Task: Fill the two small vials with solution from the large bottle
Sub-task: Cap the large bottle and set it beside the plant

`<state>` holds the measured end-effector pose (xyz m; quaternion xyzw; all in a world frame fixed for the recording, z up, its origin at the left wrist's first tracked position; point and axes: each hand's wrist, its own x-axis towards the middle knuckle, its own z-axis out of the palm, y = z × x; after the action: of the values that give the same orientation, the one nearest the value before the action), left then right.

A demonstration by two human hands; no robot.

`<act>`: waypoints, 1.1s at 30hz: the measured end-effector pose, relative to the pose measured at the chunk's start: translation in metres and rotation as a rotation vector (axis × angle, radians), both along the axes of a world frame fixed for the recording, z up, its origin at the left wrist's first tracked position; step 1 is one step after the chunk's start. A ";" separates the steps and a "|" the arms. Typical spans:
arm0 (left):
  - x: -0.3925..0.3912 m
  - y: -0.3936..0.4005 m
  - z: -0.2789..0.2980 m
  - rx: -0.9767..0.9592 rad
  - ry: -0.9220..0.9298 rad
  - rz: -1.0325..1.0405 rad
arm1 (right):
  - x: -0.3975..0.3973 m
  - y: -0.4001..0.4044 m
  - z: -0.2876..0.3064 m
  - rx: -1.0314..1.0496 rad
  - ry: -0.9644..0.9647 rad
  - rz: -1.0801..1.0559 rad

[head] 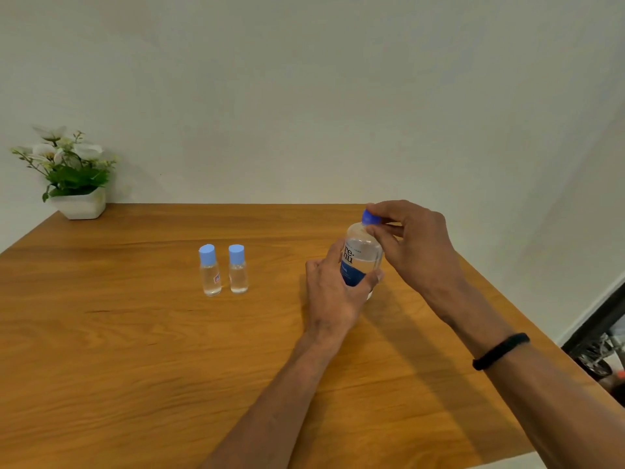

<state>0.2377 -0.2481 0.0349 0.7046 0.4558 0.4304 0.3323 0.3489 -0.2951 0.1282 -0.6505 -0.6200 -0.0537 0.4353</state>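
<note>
A large clear bottle (362,255) with a blue label stands upright at the right of the wooden table. My left hand (333,292) grips its lower body from the near side. My right hand (411,242) pinches its dark blue cap (369,217) between thumb and fingers. Two small clear vials stand side by side left of the bottle, both with light blue caps on: the left vial (210,270) carries a small red sticker, the right vial (238,269) is plain. Both vials stand apart from my hands.
A white pot with white flowers and green leaves (72,179) sits in the table's far left corner against the wall. The wooden table (135,350) ends at a slanting right edge (527,319); dark objects lie on the floor beyond it.
</note>
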 end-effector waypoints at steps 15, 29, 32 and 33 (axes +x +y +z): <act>0.000 0.003 -0.005 -0.009 -0.030 0.004 | -0.020 0.016 -0.014 0.120 0.082 -0.276; -0.005 0.003 -0.006 0.029 0.023 0.008 | 0.008 -0.013 -0.053 -0.053 0.535 -0.023; -0.005 0.004 -0.007 0.032 0.048 -0.011 | 0.012 -0.016 -0.065 -0.137 0.546 0.064; -0.006 0.005 -0.008 0.038 0.052 -0.007 | 0.011 -0.017 -0.067 -0.155 0.555 0.100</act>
<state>0.2320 -0.2436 0.0268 0.7233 0.4536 0.4196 0.3083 0.3595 -0.3123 0.0611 -0.6405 -0.5107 0.1953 0.5393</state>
